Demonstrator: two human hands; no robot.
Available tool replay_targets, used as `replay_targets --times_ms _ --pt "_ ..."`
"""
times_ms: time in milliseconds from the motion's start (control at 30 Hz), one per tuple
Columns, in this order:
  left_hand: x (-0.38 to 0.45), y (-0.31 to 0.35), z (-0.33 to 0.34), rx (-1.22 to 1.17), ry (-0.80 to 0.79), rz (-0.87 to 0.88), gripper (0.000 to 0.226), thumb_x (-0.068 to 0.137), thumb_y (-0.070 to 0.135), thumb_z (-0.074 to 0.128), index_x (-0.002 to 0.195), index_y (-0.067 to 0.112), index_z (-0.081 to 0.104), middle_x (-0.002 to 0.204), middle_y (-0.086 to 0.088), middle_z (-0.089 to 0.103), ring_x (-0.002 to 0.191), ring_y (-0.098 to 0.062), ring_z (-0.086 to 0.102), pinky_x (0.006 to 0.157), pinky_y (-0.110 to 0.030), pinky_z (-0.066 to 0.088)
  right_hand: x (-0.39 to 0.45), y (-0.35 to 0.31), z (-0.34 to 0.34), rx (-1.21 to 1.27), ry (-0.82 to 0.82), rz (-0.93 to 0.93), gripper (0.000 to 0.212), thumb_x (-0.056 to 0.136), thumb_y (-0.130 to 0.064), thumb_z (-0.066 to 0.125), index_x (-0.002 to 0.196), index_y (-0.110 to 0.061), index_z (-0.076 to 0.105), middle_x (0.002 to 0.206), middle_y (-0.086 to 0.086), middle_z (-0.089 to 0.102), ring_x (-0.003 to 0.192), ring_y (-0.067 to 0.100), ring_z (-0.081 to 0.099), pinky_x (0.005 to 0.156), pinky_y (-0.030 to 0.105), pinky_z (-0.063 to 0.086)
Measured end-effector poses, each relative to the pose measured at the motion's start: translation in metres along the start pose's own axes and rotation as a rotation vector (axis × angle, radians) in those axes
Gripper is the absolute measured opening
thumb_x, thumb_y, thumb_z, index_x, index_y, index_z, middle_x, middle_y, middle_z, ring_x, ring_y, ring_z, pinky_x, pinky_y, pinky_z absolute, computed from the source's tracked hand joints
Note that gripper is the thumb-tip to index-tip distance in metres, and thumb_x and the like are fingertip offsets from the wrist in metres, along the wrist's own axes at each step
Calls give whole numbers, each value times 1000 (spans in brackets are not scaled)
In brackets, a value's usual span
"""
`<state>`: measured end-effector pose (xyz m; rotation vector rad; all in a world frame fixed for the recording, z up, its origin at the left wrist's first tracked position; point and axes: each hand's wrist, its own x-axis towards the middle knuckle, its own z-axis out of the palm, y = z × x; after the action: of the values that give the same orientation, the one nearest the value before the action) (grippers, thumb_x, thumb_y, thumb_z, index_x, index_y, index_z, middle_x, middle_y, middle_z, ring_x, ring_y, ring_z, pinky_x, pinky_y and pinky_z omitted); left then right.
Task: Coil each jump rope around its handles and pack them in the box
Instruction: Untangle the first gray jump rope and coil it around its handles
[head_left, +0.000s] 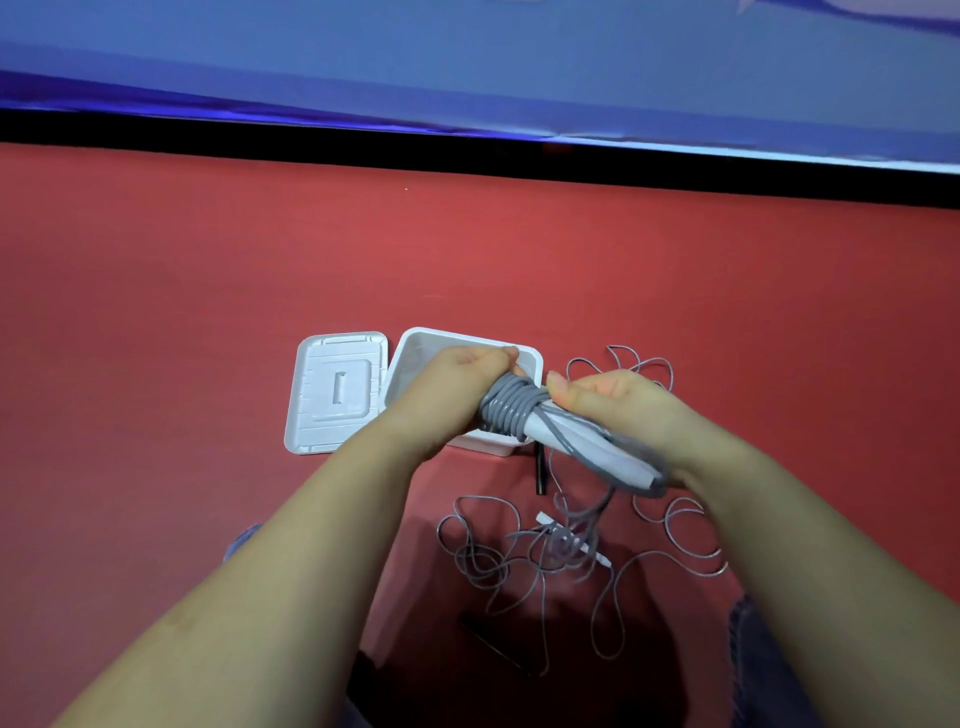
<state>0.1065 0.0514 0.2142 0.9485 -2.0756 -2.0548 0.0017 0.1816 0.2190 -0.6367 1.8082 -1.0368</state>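
Left hand (462, 374): mid-frame, fingers curled round the far end of the handles (587, 452).
Right hand (613, 400): just right of it, gripping the same handles nearer the camera.
Rope (511, 410): grey coils wound tight round the handles between the hands.
Box (415, 358): white, open, behind the left hand.
Lid (337, 389): flat, left of the box.
Loose ropes (561, 551): tangled on the red floor (208, 312), lower centre and right.

Grey rope (506, 402) coiled on white handles (587, 447); white box (415, 343), white lid (337, 389); red floor (208, 286)
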Motion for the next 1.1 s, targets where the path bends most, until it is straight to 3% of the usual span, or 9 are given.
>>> replay_targets --times_ms 167,333,533,700,800,867,967,1033,1100 --pt "3 5 2 -214 129 -117 31 97 24 46 67 15 47 35 8 36 28 -6 30 35 -10 22 2 3 19 784 -139 131 27 89 -31 46 69 -13 46 44 -4 37 29 1 27 34 13 19" --pt "9 1 2 -203 297 -177 37 94 24 46 59 18 37 36 6 29 34 -12 24 36 -15 16 9 1 45 1001 -49 214 31 94 -15 34 64 -14 41 41 -6 35 28 3 24 32 14 17" --pt "15 -9 -5 167 522 -97 40 92 21 42 54 13 35 55 -4 37 56 -24 32 55 -31 25 10 6 67 601 88 179 34 98 -14 33 74 -9 57 40 -4 43 29 5 29 32 15 22" --pt "14 -17 -13 345 611 -36 43 95 29 39 55 14 40 56 -5 44 61 -28 41 56 -32 31 0 8 71 258 -14 60 26 100 -18 39 87 -11 60 45 -4 49 30 8 43 34 15 32" --pt "17 -23 -17 418 640 -43 40 94 34 36 57 19 41 71 -17 59 65 -36 52 60 -33 39 -7 6 64 -121 -12 -60 24 94 -25 52 74 -13 58 48 -5 49 35 6 43 40 19 34" --pt "18 -25 -16 467 622 -25 39 93 36 37 59 19 43 81 -17 64 73 -38 59 60 -32 40 -11 1 50 -424 100 -204 25 89 -28 60 69 -14 58 47 -5 44 42 6 39 46 22 30" --pt "19 -25 -13 457 507 4 40 91 36 42 61 12 51 60 -7 53 62 -31 49 57 -31 35 -11 -5 20 -559 309 -368 15 84 -30 66 80 -16 71 64 -2 63 64 16 54 63 32 42" --pt "20 -23 -11 337 396 58 44 86 38 46 65 1 56 60 -7 48 60 -22 40 59 -32 35 -8 -2 4 -514 365 -338 15 81 -37 66 86 -25 74 82 -6 70 80 14 61 76 32 47" --pt "17 -20 -9 233 284 83 46 90 34 52 73 -8 57 66 -10 44 62 -17 37 57 -27 31 -1 6 -5 -546 306 -242 22 81 -47 63 78 -27 73 74 -6 69 73 14 61 69 33 48"
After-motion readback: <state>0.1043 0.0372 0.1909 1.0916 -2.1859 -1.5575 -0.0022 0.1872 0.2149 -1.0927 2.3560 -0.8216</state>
